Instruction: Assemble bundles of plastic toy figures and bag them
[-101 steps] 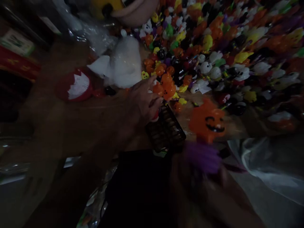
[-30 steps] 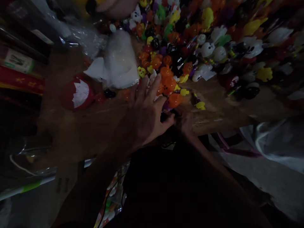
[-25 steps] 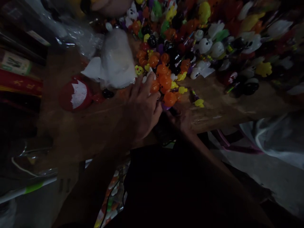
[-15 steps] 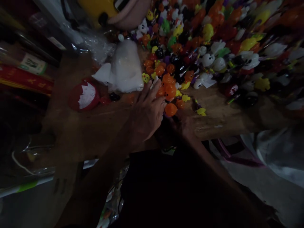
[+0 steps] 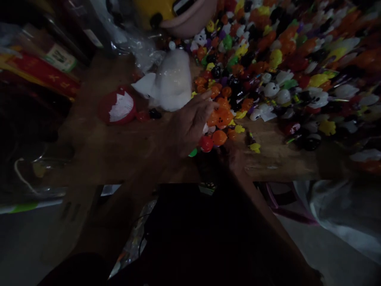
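Observation:
My left hand (image 5: pixel 192 123) lies over the near edge of the toy pile, its fingers stretched across small orange pumpkin toys (image 5: pixel 220 117). Just below its palm sit a shiny red ball-shaped toy (image 5: pixel 206 143) and a green piece (image 5: pixel 193 153), partly covered. An orange round toy (image 5: pixel 219 138) lies between my two hands. My right hand (image 5: pixel 235 157) is low at the table's front edge, in deep shadow beside these toys. Its fingers are too dark to make out, so whether it holds anything cannot be told.
Colourful small toys (image 5: pixel 274 89) spread over the right and back of the wooden table (image 5: pixel 89 147). Left of my hands are a clear plastic bag with white contents (image 5: pixel 174 81) and a red round object with a white paper (image 5: pixel 120 107). A yellow and pink container (image 5: pixel 190 20) stands behind.
My left hand has drawn its fingers closer together over the orange toys. A red ball-shaped toy and a green piece now show beneath it. The whole view has shifted slightly.

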The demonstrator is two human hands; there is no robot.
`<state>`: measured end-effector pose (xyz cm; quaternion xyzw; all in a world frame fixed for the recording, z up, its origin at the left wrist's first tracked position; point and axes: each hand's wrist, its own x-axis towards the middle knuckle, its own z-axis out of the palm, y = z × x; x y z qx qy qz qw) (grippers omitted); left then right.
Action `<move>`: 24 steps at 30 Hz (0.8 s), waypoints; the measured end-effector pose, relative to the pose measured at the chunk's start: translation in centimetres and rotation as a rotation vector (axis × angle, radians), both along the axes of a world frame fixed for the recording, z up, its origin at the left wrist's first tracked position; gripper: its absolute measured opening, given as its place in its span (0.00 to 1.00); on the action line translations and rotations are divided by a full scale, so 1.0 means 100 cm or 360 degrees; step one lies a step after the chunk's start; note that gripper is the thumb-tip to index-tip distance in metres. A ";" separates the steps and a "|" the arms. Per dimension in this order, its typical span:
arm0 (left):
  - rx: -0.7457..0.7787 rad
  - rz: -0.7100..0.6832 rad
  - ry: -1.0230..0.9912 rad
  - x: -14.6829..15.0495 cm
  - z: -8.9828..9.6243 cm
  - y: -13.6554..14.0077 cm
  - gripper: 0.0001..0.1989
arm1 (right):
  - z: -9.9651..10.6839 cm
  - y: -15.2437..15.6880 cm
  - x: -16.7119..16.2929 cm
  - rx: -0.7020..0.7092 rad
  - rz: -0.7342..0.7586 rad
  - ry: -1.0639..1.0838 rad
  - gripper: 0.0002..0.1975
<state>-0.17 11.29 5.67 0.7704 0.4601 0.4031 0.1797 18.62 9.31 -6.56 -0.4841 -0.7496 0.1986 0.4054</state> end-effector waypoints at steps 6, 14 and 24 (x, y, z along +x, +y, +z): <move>0.0226 -0.0027 0.0205 -0.010 0.007 -0.025 0.16 | 0.001 0.000 -0.003 0.0009 -0.0045 0.0019 0.12; 0.0294 -0.0160 0.0887 -0.007 -0.021 -0.027 0.27 | -0.002 0.003 0.005 -0.0020 0.0086 -0.0006 0.15; 0.0436 -0.0350 0.0932 -0.010 -0.038 -0.015 0.37 | -0.006 0.003 0.006 -0.0105 0.0250 -0.0365 0.13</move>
